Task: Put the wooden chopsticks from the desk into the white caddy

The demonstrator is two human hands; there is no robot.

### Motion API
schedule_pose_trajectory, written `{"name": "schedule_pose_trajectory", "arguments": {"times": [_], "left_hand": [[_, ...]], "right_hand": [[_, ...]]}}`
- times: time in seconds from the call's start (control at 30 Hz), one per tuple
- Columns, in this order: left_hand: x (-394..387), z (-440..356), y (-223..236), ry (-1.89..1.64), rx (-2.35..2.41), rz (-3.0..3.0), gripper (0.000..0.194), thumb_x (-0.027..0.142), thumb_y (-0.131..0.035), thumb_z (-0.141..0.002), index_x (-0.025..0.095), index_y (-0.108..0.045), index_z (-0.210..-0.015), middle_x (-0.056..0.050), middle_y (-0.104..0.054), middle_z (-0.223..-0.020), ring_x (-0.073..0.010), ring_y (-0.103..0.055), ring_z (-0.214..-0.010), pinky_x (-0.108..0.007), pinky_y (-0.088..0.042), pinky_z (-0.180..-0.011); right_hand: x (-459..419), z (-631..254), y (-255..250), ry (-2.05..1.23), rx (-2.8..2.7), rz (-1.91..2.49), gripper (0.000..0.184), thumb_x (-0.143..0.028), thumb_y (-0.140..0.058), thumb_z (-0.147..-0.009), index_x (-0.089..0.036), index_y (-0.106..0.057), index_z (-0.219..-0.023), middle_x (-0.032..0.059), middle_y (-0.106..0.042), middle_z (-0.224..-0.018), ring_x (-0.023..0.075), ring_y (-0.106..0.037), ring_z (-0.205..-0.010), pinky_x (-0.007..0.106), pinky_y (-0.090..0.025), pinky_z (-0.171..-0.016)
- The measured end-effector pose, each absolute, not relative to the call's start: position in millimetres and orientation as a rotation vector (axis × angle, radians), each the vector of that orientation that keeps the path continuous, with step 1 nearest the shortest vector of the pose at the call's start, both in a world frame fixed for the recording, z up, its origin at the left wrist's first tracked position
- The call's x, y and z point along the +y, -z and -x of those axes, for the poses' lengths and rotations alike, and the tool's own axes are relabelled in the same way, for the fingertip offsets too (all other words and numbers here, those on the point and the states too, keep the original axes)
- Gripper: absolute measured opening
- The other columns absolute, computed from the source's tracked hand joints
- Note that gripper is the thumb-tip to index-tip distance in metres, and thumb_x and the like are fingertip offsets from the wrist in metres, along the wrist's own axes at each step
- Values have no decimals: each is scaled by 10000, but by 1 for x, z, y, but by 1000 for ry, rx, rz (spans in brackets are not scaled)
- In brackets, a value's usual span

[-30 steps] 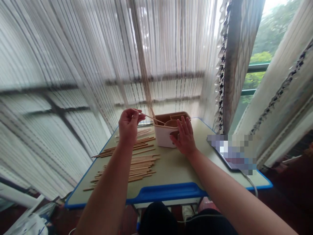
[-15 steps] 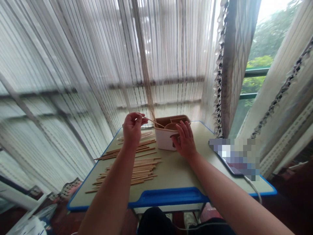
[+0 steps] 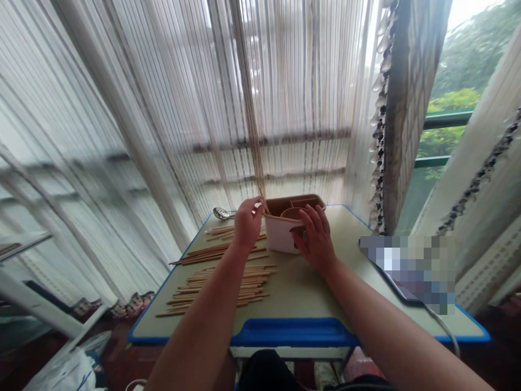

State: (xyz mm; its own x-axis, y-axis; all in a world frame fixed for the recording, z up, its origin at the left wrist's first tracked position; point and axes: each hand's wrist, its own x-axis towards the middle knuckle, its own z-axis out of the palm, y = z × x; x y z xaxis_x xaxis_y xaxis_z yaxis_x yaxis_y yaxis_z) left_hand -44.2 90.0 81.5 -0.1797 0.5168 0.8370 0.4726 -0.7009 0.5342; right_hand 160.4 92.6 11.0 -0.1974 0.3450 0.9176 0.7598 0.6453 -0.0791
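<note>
My left hand (image 3: 247, 224) is pinching a thin wooden chopstick (image 3: 264, 203) at the near left corner of a white caddy (image 3: 277, 235). The stick stands steeply, with its lower end hidden by my fingers and the caddy's rim. The caddy has a brown interior with several compartments. My right hand (image 3: 316, 238) grips the caddy's right side, fingers over the rim and thumb at the front. Two loose groups of wooden chopsticks (image 3: 220, 252) lie flat on the table, left of the caddy, with a larger group (image 3: 220, 290) nearer me.
A metal spoon (image 3: 222, 213) lies at the table's far left edge. A tablet (image 3: 407, 271) with a pixelated surface lies at the right, with a white cable (image 3: 442, 326) trailing off. The blue-edged table (image 3: 293, 331) stands before sheer curtains (image 3: 285, 108) and an open window.
My left hand has moved right to the caddy's corner, and the chopstick has tilted from nearly level to steep. A spoon has come into view. My right hand stays on the caddy.
</note>
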Motion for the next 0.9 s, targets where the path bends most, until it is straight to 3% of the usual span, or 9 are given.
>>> {"name": "schedule_pose_trajectory", "arguments": {"times": [0.2, 0.33, 0.47, 0.57, 0.7, 0.9], "left_hand": [[85, 56, -83, -1765, 1849, -2061, 271, 268, -553, -807, 137, -623, -1034, -99, -663, -971, -142, -580, -664, -299, -473, -729], [75, 67, -91, -1241, 2225, -2064, 300, 316, -528, -807, 159, -632, -1040, -85, -690, -900, -182, -622, -754, -291, -463, -731], [68, 70, -90, -322, 1956, -2314, 174, 287, -581, -728, 213, -712, -816, -45, -711, -830, -180, -633, -770, -244, -448, -676], [66, 61, -82, 100, 1727, -2397, 220, 210, -616, -661, 228, -732, -846, -26, -720, -842, -178, -634, -755, -238, -444, -664], [66, 49, -76, 331, 1757, -2406, 249, 163, -662, -597, 174, -747, -830, -72, -717, -817, -208, -629, -718, -283, -458, -679], [63, 44, -77, 452, 1657, -2451, 264, 208, -654, -604, 205, -740, -854, -53, -716, -844, -196, -627, -723, -253, -459, -644]], "right_hand": [[91, -162, -13, 478, -1812, 910, 554, -345, -518, -850, -182, -369, -1358, 119, -370, -1432, 299, -183, -1391, 520, -262, -1102], [90, -162, -13, 471, -1808, 918, 536, -337, -508, -856, -200, -374, -1357, 105, -373, -1431, 290, -188, -1391, 514, -269, -1101], [91, -163, -13, 468, -1810, 920, 537, -336, -505, -859, -203, -374, -1362, 100, -373, -1432, 288, -190, -1390, 509, -266, -1104], [92, -163, -13, 463, -1810, 912, 542, -345, -502, -859, -203, -375, -1366, 101, -375, -1430, 290, -192, -1389, 511, -266, -1103], [92, -164, -14, 452, -1815, 905, 538, -342, -497, -860, -206, -378, -1367, 101, -385, -1424, 289, -195, -1387, 511, -269, -1102], [91, -165, -15, 445, -1818, 911, 521, -324, -494, -863, -209, -388, -1360, 90, -388, -1424, 281, -203, -1385, 500, -284, -1100]]}}
